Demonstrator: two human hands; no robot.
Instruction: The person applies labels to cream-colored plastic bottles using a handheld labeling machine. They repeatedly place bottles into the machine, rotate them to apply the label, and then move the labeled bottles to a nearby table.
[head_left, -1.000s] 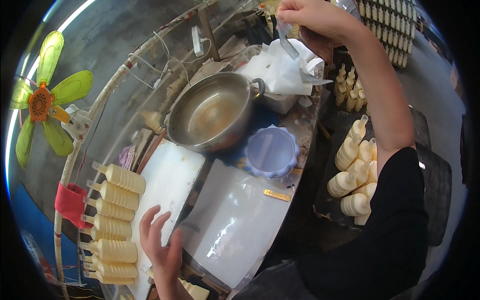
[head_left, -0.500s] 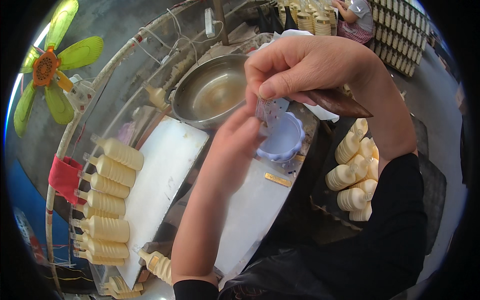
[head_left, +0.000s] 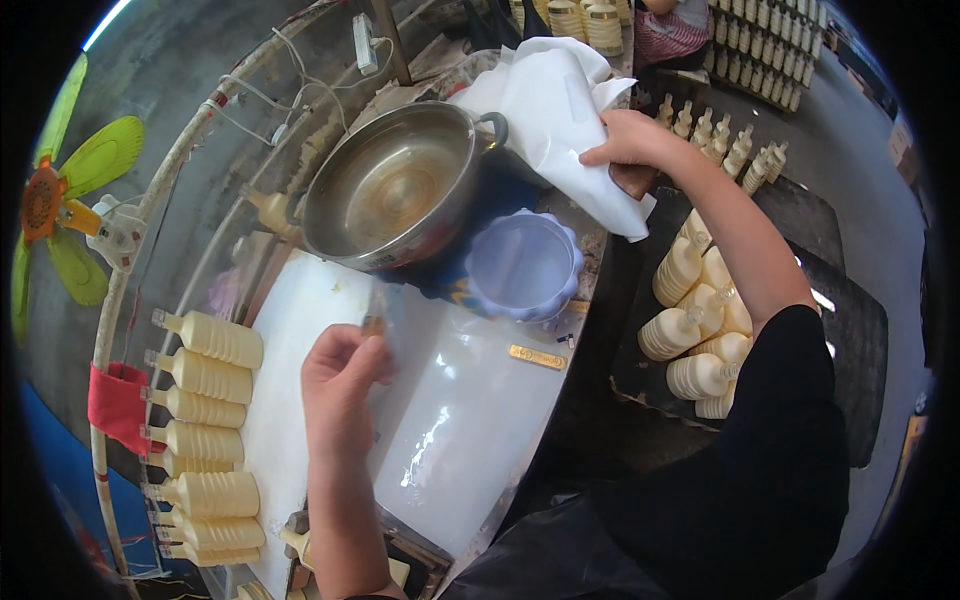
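My left hand (head_left: 342,372) is closed in a pinch above the white boards. Between its thumb and fingers is a small piece of clear printed film (head_left: 378,312), partly blurred. My right hand (head_left: 637,143) reaches out to the white sheets (head_left: 555,105) at the far side of the bench, its thumb lying against them. Under its curled fingers shows a smooth brown pointed piece (head_left: 633,180), mostly covered by the hand. A scalloped lilac bowl (head_left: 575,270) stands between the hands, and a small gold label (head_left: 537,357) lies on the nearer glossy white board (head_left: 470,400).
A wide metal basin (head_left: 330,205) sits behind the bowl. Cream ribbed bottles (head_left: 215,375) lie in a row along the left; more bottles (head_left: 680,335) crowd a dark surface at right. A green-bladed fan (head_left: 100,160) is at far left. Another person (head_left: 672,35) sits at the back.
My hands have moved apart. The left drew back leftward with the clear film; the right went away to the white sheets, with the brown piece still under its fingers. The view shifted slightly.
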